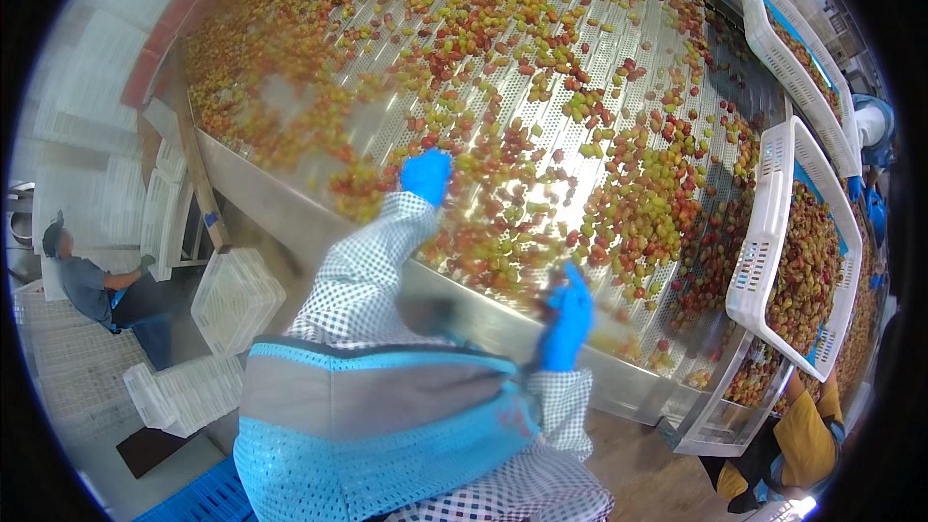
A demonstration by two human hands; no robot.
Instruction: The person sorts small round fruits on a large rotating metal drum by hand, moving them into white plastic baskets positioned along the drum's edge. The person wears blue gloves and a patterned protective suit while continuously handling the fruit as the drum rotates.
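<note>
A perforated metal conveyor bed (616,36) spreads out before me, strewn with small red and green fruits (638,196) that look like jujubes or grapes. My left hand (426,175), in a blue glove, is over the fruit near the bed's close edge; its fingers are bent, and whether it holds a fruit is hidden. Further right, my right hand (569,315), gloved in blue too, hovers at the metal side rail (493,326) with a finger extended towards the fruit. Some fruits around both hands are blurred.
Two white plastic crates (757,254) (786,72) of fruit stand at the bed's right end. A person in yellow sleeves (801,435) is below them, another person (873,130) beyond. At left, a person in grey (94,283) is among stacked white crates (235,297).
</note>
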